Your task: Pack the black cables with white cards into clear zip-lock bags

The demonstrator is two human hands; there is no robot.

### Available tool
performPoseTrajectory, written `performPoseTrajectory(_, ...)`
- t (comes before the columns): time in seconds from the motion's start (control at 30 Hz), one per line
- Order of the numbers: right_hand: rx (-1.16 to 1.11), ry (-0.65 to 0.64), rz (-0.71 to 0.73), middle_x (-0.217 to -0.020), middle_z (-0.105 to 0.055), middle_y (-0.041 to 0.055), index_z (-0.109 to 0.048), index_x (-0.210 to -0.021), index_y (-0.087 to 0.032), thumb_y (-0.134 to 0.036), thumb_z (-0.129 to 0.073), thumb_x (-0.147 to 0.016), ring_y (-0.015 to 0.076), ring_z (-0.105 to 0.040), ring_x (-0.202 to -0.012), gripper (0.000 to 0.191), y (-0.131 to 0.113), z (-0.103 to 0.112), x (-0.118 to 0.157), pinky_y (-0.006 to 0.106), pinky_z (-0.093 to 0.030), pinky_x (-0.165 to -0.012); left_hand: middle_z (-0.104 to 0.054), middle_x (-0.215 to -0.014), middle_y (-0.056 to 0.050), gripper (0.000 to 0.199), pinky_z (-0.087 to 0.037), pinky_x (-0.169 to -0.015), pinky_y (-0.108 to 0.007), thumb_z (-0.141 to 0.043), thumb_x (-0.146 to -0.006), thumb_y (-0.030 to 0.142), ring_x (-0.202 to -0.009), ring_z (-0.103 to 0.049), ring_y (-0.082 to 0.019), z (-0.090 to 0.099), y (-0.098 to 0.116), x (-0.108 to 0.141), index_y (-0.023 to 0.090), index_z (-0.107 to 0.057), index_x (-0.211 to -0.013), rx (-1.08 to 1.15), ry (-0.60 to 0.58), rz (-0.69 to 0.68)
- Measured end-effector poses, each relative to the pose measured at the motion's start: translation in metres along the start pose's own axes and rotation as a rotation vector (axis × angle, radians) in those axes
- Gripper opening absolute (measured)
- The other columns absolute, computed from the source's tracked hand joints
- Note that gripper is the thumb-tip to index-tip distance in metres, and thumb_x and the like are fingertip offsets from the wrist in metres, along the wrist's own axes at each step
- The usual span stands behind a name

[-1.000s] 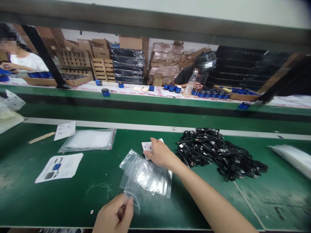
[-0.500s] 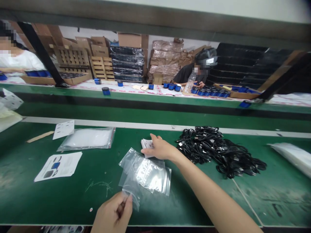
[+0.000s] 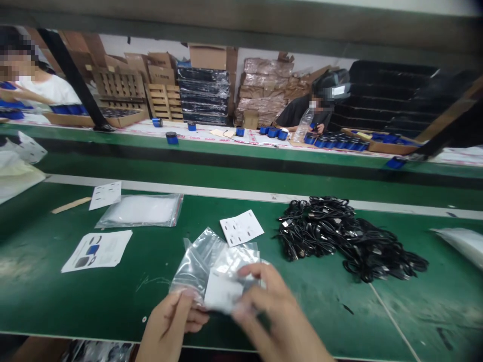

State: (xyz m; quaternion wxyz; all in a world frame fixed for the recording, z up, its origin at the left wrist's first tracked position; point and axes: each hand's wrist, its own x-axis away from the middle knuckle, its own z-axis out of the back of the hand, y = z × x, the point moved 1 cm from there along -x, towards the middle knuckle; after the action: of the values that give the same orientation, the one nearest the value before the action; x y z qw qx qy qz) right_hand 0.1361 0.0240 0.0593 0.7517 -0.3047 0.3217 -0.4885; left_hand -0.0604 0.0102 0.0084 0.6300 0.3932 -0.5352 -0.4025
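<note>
My left hand (image 3: 175,317) pinches a clear plastic zip bag (image 3: 196,256) near the front of the green bench. Beside it, my right hand (image 3: 267,306), smeared by motion, grips a white paper card (image 3: 222,290) at the bag's mouth; I cannot tell whether the card is inside. More clear bags (image 3: 241,256) lie flat under and behind my hands. Just beyond them rests a stack of white printed cards (image 3: 241,228). A pile of black USB cables (image 3: 339,234) lies to the right.
Printed leaflets (image 3: 97,250) and a filled plastic bag (image 3: 141,211) lie to the left. A white plastic package (image 3: 460,244) is at far right. Across a raised ledge, two people work among blue cylindrical items (image 3: 335,142) and cardboard trays (image 3: 392,146).
My right hand has come back from the card stack toward me with a white card, meeting my left hand. My left hand has raised its bag a little. The card stack is now uncovered.
</note>
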Motion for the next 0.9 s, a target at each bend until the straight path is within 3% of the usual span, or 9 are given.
performPoseTrajectory(0.07,-0.054,-0.041,-0.014,-0.12,-0.05,0.0073,-0.063,-0.074,-0.022,-0.011,-0.062,-0.073,0.0224,-0.058,-0.101,0.011,0.0,-0.016,0.022,0.031,-0.049,-0.081,-0.071,-0.059,-0.002,0.044,-0.056,-0.058,-0.028,-0.058,-0.074,0.059,-0.057,-0.068,-0.021,-0.001,0.0,0.001,0.016,-0.062,-0.073,0.098,0.026,0.039)
performPoseTrajectory(0.17,-0.119,-0.078,-0.082,-0.125,-0.047,0.0083,-0.064,-0.078,-0.021,-0.01,-0.062,-0.071,0.0222,-0.061,-0.099,0.014,0.004,-0.033,0.029,0.032,-0.049,-0.083,-0.066,-0.054,0.002,0.041,-0.053,-0.053,-0.027,-0.056,-0.075,0.058,-0.051,-0.065,-0.019,-0.004,-0.003,0.003,0.017,-0.058,-0.075,0.119,0.082,0.03)
performPoseTrajectory(0.37,-0.192,-0.056,-0.027,-0.082,-0.064,0.0016,-0.059,-0.072,-0.02,-0.01,-0.055,-0.075,0.0144,-0.062,-0.071,0.011,0.002,-0.044,0.017,0.021,-0.047,-0.063,-0.054,-0.045,0.005,0.034,-0.041,-0.041,-0.02,-0.041,-0.084,0.042,-0.041,-0.052,-0.013,-0.006,0.005,0.006,0.021,-0.05,-0.058,-0.402,0.352,-0.306)
performPoseTrajectory(0.47,-0.183,0.03,0.018,-0.073,-0.064,0.0007,-0.059,-0.07,-0.02,-0.01,-0.054,-0.076,0.0127,-0.061,-0.064,0.012,0.003,-0.052,0.019,0.019,-0.045,-0.059,-0.056,-0.044,0.004,0.032,-0.041,-0.04,-0.019,-0.036,-0.085,0.033,-0.038,-0.054,-0.013,-0.005,0.01,0.006,0.023,-0.048,-0.057,-0.63,0.439,-0.464)
performPoseTrajectory(0.57,-0.216,0.142,-0.019,-0.07,-0.064,-0.0004,-0.059,-0.074,-0.021,-0.01,-0.056,-0.074,0.0134,-0.062,-0.063,0.012,0.005,-0.063,0.023,0.02,-0.045,-0.059,-0.057,-0.043,0.003,0.027,-0.04,-0.039,-0.02,-0.037,-0.083,0.032,-0.036,-0.055,-0.014,-0.005,0.013,0.005,0.024,-0.049,-0.061,-0.716,0.466,-0.504)
performPoseTrajectory(0.67,-0.459,0.262,-0.16,-0.073,-0.065,-0.0019,-0.054,-0.101,-0.023,-0.01,-0.062,-0.065,0.0144,-0.062,-0.061,0.039,0.007,-0.079,0.03,0.022,-0.049,-0.06,-0.055,-0.044,0.003,0.026,-0.039,-0.04,-0.021,-0.035,-0.084,0.031,-0.038,-0.054,-0.015,-0.006,0.015,0.003,0.024,-0.051,-0.064,-0.748,0.523,-0.501)
performPoseTrajectory(0.73,-0.672,0.245,-0.263,-0.074,-0.064,-0.002,-0.049,-0.112,-0.022,-0.014,-0.066,-0.06,0.0137,-0.061,-0.056,0.055,0.01,-0.093,0.034,0.021,-0.048,-0.054,-0.055,-0.045,0.002,0.027,-0.039,-0.042,-0.022,-0.034,-0.085,0.031,-0.04,-0.054,-0.016,-0.006,0.016,0.003,0.023,-0.052,-0.067,-0.759,0.555,-0.499)
performPoseTrajectory(0.83,-0.801,0.075,-0.394,-0.059,-0.06,-0.0035,-0.059,-0.087,-0.019,-0.021,-0.068,-0.064,0.0105,-0.054,-0.044,0.025,0.017,-0.107,0.037,0.017,-0.038,-0.042,-0.056,-0.049,0.002,0.028,-0.039,-0.043,-0.021,-0.035,-0.086,0.031,-0.042,-0.054,-0.015,-0.005,0.017,0.002,0.021,-0.056,-0.071,-0.764,0.559,-0.49)
performPoseTrajectory(0.9,-0.709,0.037,-0.401,-0.05,-0.055,-0.0045,-0.057,-0.068,-0.018,-0.022,-0.066,-0.067,0.0097,-0.051,-0.041,0.009,0.021,-0.105,0.037,0.016,-0.034,-0.039,-0.057,-0.05,0.002,0.028,-0.039,-0.043,-0.02,-0.035,-0.085,0.032,-0.043,-0.055,-0.014,-0.004,0.016,0.002,0.021,-0.057,-0.071,-0.759,0.538,-0.478)
